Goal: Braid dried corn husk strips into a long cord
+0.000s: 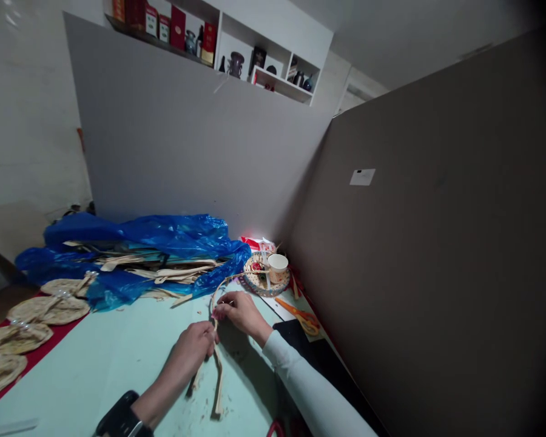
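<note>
Pale dried straw strips (218, 379) hang below my hands, their ends loose on the light green table. The same bundle curves upward as a thin strand (212, 297) toward a round basket. My left hand (195, 343) is closed on the strips, its fingertips pressed around them. Just above it, my right hand (241, 315) pinches at the strand with bent fingers. A small pinkish spot shows at its fingertips, too small to make out. A dark watch (125, 416) sits on my left wrist.
A blue plastic bag (141, 233) full of straw strips (186, 272) lies at the back left. Flat woven straw pieces (50, 310) rest on red cloth. At the right are a cup (278, 267), the round basket (260, 285) and orange-handled scissors (307, 321). Grey partitions (200, 145) stand behind.
</note>
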{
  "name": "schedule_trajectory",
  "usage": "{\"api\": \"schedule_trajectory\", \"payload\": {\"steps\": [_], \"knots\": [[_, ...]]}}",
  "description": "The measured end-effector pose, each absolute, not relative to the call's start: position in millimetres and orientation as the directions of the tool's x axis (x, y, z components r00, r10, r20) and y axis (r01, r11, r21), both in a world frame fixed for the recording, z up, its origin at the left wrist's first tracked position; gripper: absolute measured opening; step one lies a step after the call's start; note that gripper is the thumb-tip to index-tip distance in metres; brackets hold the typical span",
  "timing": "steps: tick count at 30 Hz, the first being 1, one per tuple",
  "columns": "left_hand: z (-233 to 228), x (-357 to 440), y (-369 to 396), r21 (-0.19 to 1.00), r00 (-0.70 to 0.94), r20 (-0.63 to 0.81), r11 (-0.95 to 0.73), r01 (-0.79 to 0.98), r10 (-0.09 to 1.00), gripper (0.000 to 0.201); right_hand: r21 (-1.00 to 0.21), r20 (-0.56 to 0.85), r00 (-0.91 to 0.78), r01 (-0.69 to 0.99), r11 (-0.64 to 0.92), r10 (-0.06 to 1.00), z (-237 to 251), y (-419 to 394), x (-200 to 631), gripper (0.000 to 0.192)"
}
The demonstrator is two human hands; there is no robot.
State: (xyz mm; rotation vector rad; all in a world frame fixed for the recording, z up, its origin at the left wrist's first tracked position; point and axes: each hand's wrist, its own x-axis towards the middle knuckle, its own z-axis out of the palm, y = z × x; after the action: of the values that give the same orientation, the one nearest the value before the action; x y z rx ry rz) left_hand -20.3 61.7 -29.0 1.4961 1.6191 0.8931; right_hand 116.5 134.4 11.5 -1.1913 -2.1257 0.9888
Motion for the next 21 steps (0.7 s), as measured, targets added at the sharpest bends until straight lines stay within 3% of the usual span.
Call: {"api": "schedule_trajectory", "payload": {"steps": [10,16,21], "knots": [[-25,-25,64,0.919,-0.003,-0.056,0.052,0.39,0.998,0.033,-0.702,0.066,-0.426,0.623,0.346,0.902,19,124,117,0.015],[-26,-20,60,0.95,0.038,-0.212,0.197,0.244,0.976,0.034,-0.623,0.062,-0.403,0.699,0.35,0.913,13,117,116,0.013],[-30,-15,58,0.951,0.037,-0.287,0.28,0.134,0.957,0.041,-0.595,0.131,-0.333,0.727,0.343,0.934,10,84,120,0.037]]}}
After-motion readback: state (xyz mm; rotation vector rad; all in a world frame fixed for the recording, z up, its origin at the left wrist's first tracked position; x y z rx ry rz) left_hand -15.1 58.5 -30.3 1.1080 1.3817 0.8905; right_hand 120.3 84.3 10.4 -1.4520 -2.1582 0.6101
